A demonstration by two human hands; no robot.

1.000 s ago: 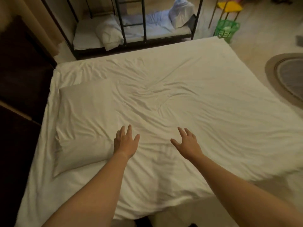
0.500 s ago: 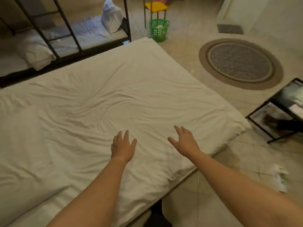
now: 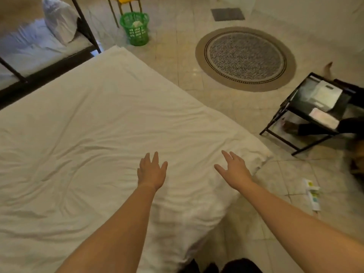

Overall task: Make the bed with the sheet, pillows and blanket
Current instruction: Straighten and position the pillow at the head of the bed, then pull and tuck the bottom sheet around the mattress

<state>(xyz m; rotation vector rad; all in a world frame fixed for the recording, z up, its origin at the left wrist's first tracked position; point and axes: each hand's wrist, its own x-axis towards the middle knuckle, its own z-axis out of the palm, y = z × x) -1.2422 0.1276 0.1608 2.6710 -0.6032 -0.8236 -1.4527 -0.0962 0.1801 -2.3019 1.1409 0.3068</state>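
Empty and spread-fingered, the left hand (image 3: 151, 172) and right hand (image 3: 234, 170) hang over the white sheet (image 3: 102, 123), grasping nothing; whether the palms touch the cloth cannot be told. Wrinkled, the sheet covers the bed out to its near corner (image 3: 260, 154), beside the tiled floor (image 3: 177, 62). The step looks like smoothing; next likely comes flattening creases and squaring that corner, with no pillow or blanket in view.
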